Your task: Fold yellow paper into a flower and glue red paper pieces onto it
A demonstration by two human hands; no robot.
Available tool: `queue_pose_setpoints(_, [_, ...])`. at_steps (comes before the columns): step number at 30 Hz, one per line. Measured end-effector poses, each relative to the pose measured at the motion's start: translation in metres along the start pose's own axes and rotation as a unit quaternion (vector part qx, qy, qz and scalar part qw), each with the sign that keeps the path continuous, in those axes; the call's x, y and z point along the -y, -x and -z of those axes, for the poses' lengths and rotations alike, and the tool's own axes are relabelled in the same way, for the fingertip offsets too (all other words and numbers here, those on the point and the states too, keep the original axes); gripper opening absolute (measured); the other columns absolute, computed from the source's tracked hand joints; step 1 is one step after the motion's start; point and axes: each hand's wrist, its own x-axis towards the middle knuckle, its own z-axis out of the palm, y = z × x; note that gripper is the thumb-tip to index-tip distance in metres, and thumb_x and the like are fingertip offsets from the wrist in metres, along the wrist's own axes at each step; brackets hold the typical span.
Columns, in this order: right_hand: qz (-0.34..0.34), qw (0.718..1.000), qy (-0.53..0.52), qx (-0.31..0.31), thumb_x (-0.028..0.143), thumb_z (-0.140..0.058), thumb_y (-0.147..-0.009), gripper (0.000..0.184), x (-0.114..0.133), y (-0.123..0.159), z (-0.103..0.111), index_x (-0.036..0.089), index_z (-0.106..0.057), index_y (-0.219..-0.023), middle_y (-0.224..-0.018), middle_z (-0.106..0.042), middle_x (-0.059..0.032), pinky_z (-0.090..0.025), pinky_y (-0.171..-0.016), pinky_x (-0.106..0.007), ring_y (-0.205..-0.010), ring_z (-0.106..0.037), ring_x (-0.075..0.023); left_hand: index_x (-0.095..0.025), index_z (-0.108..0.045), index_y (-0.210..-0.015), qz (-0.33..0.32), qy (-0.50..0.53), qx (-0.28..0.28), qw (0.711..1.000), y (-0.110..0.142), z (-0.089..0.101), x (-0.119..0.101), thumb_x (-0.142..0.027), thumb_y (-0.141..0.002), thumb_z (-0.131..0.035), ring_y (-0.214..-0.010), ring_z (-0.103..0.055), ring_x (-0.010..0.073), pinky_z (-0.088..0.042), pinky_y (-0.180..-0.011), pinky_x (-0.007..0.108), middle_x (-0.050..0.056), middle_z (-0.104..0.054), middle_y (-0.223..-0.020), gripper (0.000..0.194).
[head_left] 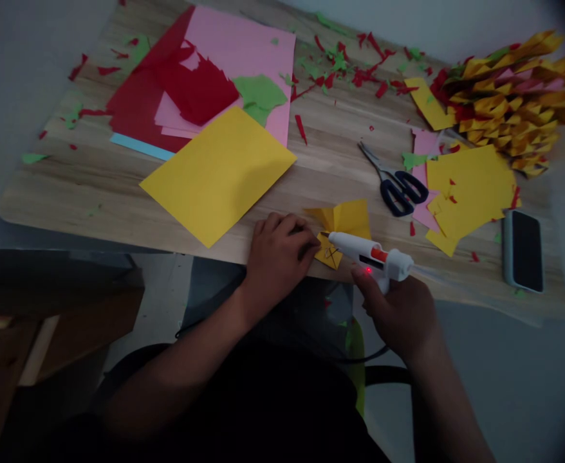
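My left hand (278,256) is curled at the table's near edge, its fingers pressing down a small folded yellow paper piece (344,225). My right hand (398,310) grips a white glue gun (374,254) with an orange trigger and a small red light. The gun's nozzle rests on the yellow piece right beside my left fingertips.
On the wooden table (89,186) lie a large yellow sheet (217,170), pink sheets (244,51) and red sheets (138,96), black-handled scissors (398,185), cut yellow paper (470,186), a phone (524,249) at the right, and a stack of folded yellow pieces (514,96) far right. Red and green scraps are scattered about.
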Motion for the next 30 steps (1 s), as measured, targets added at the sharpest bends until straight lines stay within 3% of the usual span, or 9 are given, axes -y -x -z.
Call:
queue_pose_setpoints(6, [-0.032, 0.999, 0.006, 0.023, 0.068, -0.04, -0.087, 0.061, 0.001, -0.0011, 0.0033, 0.018, -0.075, -0.084, -0.048, -0.062, -0.0072, -0.045, -0.05, -0.035, -0.049, -0.063, -0.0264, -0.027, -0.074, -0.089, -0.003, 0.001, -0.003, 1.0, 0.0007, 0.0002, 0.0007, -0.033, -0.09, -0.068, -0.102, -0.055, 0.0237, -0.039, -0.089, 0.042, 0.0, -0.07, -0.108, 0.009])
queue_pose_setpoints(30, [-0.043, 0.998, -0.033, 0.032, 0.069, -0.047, -0.084, 0.056, 0.0041, -0.0026, 0.0064, 0.02, -0.074, -0.079, -0.044, -0.059, -0.0055, -0.043, -0.05, -0.033, -0.048, -0.063, -0.0252, -0.027, -0.074, -0.09, 0.002, -0.005, 0.004, 1.0, 0.0008, 0.0002, -0.0005, -0.034, -0.091, -0.066, -0.103, -0.055, 0.0244, -0.04, -0.089, 0.043, 0.002, -0.071, -0.108, 0.011])
